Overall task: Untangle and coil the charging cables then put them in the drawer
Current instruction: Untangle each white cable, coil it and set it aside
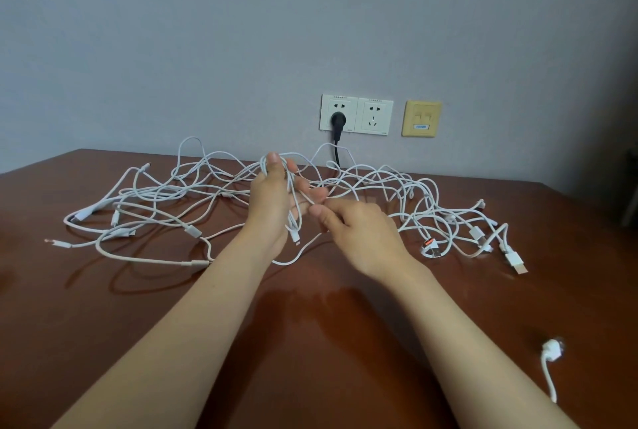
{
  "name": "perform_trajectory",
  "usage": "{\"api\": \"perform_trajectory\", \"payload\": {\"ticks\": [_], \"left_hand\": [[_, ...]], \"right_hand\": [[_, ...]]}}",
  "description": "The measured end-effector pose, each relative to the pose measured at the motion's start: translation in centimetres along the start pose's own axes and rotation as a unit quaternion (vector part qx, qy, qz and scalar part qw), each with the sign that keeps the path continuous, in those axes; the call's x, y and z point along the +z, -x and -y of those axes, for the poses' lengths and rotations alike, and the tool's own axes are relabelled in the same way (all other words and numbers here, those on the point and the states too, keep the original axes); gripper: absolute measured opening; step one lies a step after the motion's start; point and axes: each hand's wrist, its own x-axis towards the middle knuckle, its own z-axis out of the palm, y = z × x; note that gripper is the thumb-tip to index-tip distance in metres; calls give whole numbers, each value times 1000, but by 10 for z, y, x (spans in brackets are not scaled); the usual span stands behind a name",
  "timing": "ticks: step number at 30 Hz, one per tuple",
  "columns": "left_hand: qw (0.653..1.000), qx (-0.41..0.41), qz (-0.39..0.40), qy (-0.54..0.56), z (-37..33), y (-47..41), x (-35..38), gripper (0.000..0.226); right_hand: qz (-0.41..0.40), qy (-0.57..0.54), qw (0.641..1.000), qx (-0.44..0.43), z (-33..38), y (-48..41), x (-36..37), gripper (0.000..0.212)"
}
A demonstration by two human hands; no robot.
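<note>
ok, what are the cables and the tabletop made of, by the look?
cables: white, probably a soft plastic or rubbery jacket with a matte finish, since they bend in loose loops. Their plugs look like hard plastic. tabletop: reddish-brown wood or veneer, likely under a glossy lacquer, as it shows clear reflections.

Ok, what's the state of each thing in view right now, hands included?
Left hand: raised, gripping cable loops wound round its fingers.
Right hand: pinching a strand beside the left fingers.
Cable tangle: knotted up, uncoiled, spread across the table.
Black plug: seated in the left socket.
Right socket: empty.
Stray cable: lying apart, near the table's front right.
</note>
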Motion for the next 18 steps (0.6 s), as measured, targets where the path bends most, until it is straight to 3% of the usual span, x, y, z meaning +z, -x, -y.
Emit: {"api": "perform_trajectory", "payload": {"ticks": [4, 8, 14, 18], "left_hand": [[998, -17, -38, 37, -4, -6, -5, 41], [997, -26, -63, 45, -10, -13, -14, 41], [997, -37, -65, -1, -8, -13, -14, 41], [997, -29, -48, -47, -2, -10, -10, 40]], "right_hand": [[31, 70, 996, -39, -3, 2, -3, 26], [40, 65, 996, -46, -5, 4, -3, 17], [-79, 126, 980, -134, -3, 0, -8, 20], [-120, 71, 969, -204, 1, -1, -1, 15]]}}
